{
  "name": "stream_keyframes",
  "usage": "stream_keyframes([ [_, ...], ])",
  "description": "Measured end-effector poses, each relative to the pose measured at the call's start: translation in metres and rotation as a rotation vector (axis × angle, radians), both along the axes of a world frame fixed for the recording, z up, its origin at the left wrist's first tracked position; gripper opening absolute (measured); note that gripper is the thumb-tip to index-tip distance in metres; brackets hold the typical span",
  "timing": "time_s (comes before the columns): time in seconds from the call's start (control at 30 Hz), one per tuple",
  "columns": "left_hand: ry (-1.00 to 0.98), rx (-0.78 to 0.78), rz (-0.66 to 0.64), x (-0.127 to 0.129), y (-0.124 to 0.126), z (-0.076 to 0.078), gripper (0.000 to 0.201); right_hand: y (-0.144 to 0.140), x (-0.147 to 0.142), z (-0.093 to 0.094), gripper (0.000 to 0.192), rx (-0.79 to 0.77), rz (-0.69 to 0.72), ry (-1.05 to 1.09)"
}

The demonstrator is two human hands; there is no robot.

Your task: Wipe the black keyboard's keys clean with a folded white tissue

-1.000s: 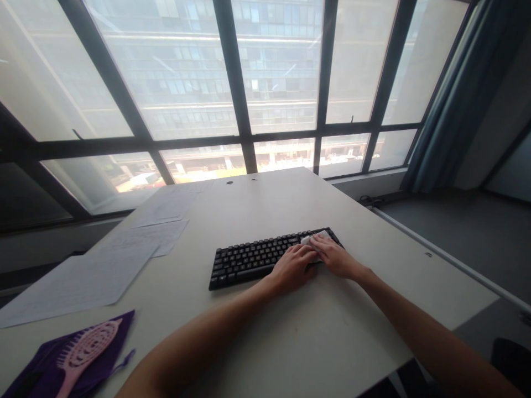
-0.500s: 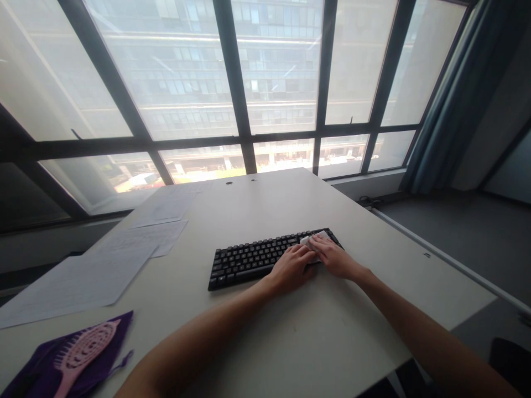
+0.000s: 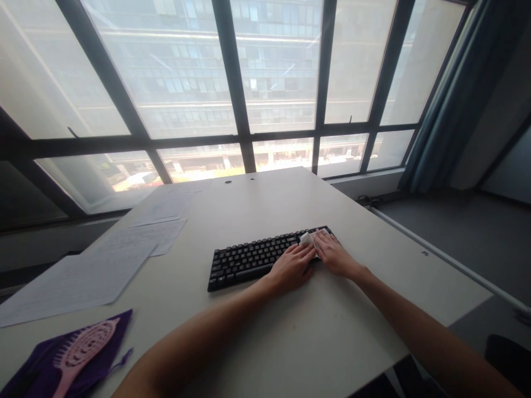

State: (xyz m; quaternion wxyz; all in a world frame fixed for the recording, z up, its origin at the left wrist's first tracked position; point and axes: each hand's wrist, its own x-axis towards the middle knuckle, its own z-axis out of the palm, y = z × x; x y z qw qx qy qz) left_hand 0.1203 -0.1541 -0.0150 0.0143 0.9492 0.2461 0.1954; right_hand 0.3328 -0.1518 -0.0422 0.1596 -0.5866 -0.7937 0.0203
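Note:
A black keyboard [image 3: 249,260] lies on the white desk, slightly aslant. My left hand [image 3: 292,264] rests over its front edge right of the middle, fingers stretched flat across the keys and pointing at a white tissue [image 3: 307,238]. On the keyboard's right end my right hand [image 3: 333,255] presses that tissue down against the keys, fingers extended over it. The tissue is crumpled, and part of it is hidden beneath the right hand. The fingertips of both hands are close together.
Sheets of paper [image 3: 83,284] lie along the desk's left side. At the near left a pink hairbrush [image 3: 85,348] rests on a purple drawstring pouch [image 3: 39,354]. Large windows stand behind the desk [image 3: 257,204], and a blue curtain [image 3: 443,121] hangs at the right.
My right hand has shifted slightly over the keys with the tissue, and more of the tissue shows beside its fingers. My left hand stays nearly in place.

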Motion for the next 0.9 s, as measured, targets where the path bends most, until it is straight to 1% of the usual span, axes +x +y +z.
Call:
stream_keyframes([
  [0.07,-0.002,0.0,-0.009,0.0,0.001,0.0,0.058,0.0,0.001,0.0,0.057,-0.014,0.005,-0.008],
  [0.23,-0.057,-0.005,-0.023,0.001,0.002,0.001,0.042,0.001,0.005,0.0,0.057,-0.018,0.048,0.005],
  [0.3,-0.073,-0.007,-0.023,0.002,0.002,0.001,0.04,0.001,0.005,0.0,0.056,-0.018,0.063,0.005],
  [0.43,-0.079,-0.003,-0.011,0.001,0.0,0.001,0.051,-0.002,0.002,0.004,0.059,-0.013,0.061,0.021],
  [0.6,-0.061,0.013,0.081,0.002,0.001,-0.004,0.068,-0.003,-0.001,0.007,0.057,-0.019,0.08,0.004],
  [0.67,-0.039,0.01,0.085,0.002,0.002,-0.007,0.069,-0.003,-0.002,0.007,0.056,-0.028,0.073,-0.012],
  [0.77,-0.031,0.01,0.092,0.003,0.003,-0.009,0.064,-0.002,-0.003,0.007,0.057,-0.01,0.05,-0.017],
  [0.9,-0.047,0.012,0.1,0.003,0.003,-0.009,0.063,-0.002,-0.005,0.007,0.056,0.02,0.028,-0.018],
])
